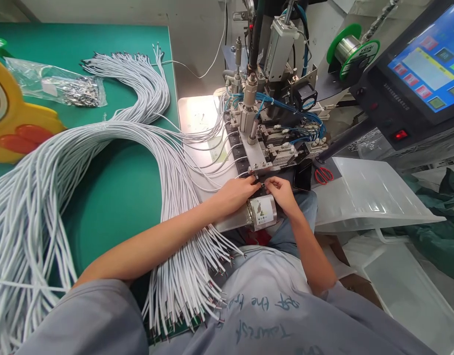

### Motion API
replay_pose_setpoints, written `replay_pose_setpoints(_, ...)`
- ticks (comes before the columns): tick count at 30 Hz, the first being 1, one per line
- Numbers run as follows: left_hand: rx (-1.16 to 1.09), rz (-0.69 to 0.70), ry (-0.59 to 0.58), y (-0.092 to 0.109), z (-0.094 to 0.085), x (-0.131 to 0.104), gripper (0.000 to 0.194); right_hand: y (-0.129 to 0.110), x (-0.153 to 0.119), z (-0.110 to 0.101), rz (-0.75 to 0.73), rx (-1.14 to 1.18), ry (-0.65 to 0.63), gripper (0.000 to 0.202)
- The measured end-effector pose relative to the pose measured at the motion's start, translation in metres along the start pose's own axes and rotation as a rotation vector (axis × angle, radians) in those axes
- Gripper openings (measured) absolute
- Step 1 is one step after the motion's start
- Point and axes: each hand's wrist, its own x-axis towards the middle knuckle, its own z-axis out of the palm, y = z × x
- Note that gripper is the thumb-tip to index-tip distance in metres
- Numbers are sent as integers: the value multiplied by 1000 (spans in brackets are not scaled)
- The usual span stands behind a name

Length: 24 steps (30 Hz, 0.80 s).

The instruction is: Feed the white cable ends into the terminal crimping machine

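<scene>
My left hand (239,195) lies at the near end of the machine (254,153), its fingers pressed together over something too small to make out. Just to its right, my right hand (282,193) pinches with thumb and forefinger at a tiny part between the two hands. Below them sits a container with a white label (263,211). Several white cables run from the left into the machine's side. A large bundle of white cables (112,129) curves over the green table (116,182), and its stripped ends hang down under my left forearm.
A bag of small metal parts (81,92) and a yellow object (18,116) are at the left. At the right are a solder spool (351,51), a touchscreen (430,61), red-handled scissors (323,175) and a translucent plastic bin (378,195).
</scene>
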Motion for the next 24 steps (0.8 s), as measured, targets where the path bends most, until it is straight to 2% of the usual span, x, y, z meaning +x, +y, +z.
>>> replay_pose_setpoints(9, 27, 27, 1, -2, 4, 2, 37, -6, 0, -3, 61, -23, -36, 17)
replay_pose_setpoints(14, 32, 22, -10, 0, 2, 2, 38, -4, 3, -4, 175, 42, -88, 21)
replay_pose_setpoints(21, 35, 22, -26, -1, 1, 2, 37, -5, 4, -4, 76, 4, -9, 27)
replay_pose_setpoints(24, 49, 16, -26, -1, 1, 2, 36, -4, 6, -3, 102, -44, -50, 30)
